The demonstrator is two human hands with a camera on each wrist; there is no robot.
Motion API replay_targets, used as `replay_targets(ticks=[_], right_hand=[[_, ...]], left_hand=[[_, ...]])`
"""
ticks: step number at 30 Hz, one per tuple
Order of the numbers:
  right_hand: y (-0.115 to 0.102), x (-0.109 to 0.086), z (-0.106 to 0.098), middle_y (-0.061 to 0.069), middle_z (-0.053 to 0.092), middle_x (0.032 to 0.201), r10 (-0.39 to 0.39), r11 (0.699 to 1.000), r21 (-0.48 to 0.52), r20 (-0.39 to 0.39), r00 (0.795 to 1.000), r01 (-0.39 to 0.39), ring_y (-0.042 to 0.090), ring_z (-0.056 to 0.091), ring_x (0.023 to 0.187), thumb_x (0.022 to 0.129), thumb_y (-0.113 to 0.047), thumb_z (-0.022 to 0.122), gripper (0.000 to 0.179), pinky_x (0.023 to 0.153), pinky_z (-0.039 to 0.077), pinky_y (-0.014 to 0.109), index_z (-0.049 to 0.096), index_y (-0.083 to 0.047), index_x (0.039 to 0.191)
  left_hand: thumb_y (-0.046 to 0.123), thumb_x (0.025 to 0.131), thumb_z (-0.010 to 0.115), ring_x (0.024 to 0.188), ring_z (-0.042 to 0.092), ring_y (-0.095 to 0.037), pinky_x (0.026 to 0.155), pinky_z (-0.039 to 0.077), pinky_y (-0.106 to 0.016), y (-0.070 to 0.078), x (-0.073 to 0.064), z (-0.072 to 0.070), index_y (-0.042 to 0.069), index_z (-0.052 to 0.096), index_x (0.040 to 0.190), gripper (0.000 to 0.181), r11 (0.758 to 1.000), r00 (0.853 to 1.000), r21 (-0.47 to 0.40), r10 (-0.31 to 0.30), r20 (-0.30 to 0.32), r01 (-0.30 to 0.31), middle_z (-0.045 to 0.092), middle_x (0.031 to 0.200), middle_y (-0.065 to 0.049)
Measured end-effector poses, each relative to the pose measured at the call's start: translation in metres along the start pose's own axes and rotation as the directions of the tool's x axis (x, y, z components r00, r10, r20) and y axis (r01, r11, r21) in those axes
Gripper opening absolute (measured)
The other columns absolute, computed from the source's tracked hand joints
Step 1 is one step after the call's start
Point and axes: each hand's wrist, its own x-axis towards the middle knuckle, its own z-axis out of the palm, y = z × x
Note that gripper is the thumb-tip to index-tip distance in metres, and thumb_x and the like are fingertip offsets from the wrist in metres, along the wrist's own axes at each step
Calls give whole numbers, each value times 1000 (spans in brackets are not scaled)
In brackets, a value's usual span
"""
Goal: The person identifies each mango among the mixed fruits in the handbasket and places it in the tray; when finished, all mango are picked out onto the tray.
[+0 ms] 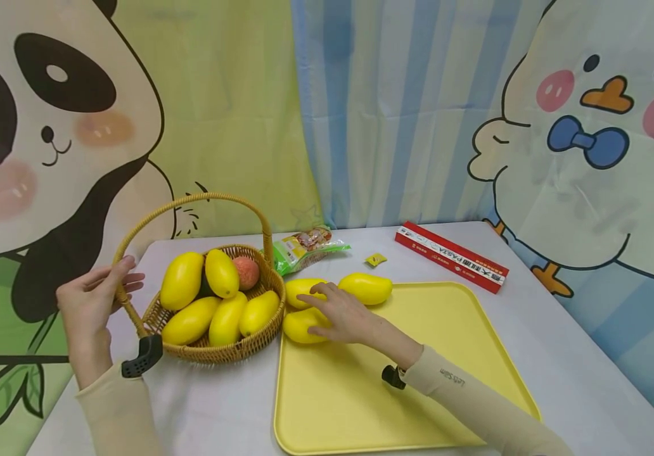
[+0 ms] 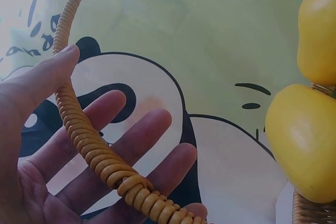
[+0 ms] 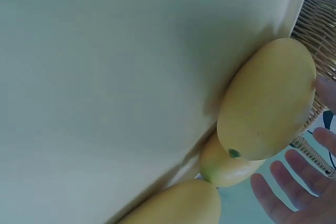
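Note:
My left hand (image 1: 94, 310) is at the near side of the wicker basket's curved handle (image 2: 94, 150). Its thumb lies over the handle, with the fingers spread loosely behind it. The basket (image 1: 230, 353) holds several yellow mangoes (image 1: 183, 282) and a reddish round fruit (image 1: 246, 272). My right hand (image 1: 350, 315) hovers with spread fingers over mangoes at the tray's far left corner. The nearest mango (image 3: 268, 100) lies on the tray, its end close to my right thumb; contact is unclear. Beyond it are a second mango (image 1: 298, 292) and a third mango (image 1: 365, 289).
The yellow tray (image 1: 395, 392) lies right of the basket on a white-covered table (image 1: 578, 380). Behind are a green plastic food bag (image 1: 304, 250), a small yellow packet (image 1: 375, 259) and a long red pasta box (image 1: 451, 256). Printed curtains (image 1: 395, 126) hang at the back.

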Motion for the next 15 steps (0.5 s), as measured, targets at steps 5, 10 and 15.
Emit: replay_targets(ticks=[5,10,15], right_hand=[[-3,10,-4,9,51,131,5,999,45,-79,997,-2,23,53,113,90,-34,67,58,75,52,31,46,-19,142],[-11,23,-9,8,51,131,16,997,72,-103,995,-8,21,52,114,91,-35,66,58,73,51,29,45,-19,142],[-21,36,-14,7,49,133,7,997,84,-106,994,2,22,52,117,91,-36,65,58,76,52,32,45,-18,142]], left_hand=[[31,72,84,54,69,-9,56,53,-14,0,0,0,16,78,84,20,1000,1000,-3,2,6,-2,72,66,5],[32,71,85,54,69,-9,56,53,-14,0,0,0,16,78,84,22,1000,1000,-2,-7,5,7,72,66,5],[31,71,85,54,69,-10,55,53,-14,-1,1,0,16,78,83,21,1000,1000,-5,-1,6,1,72,66,5]])
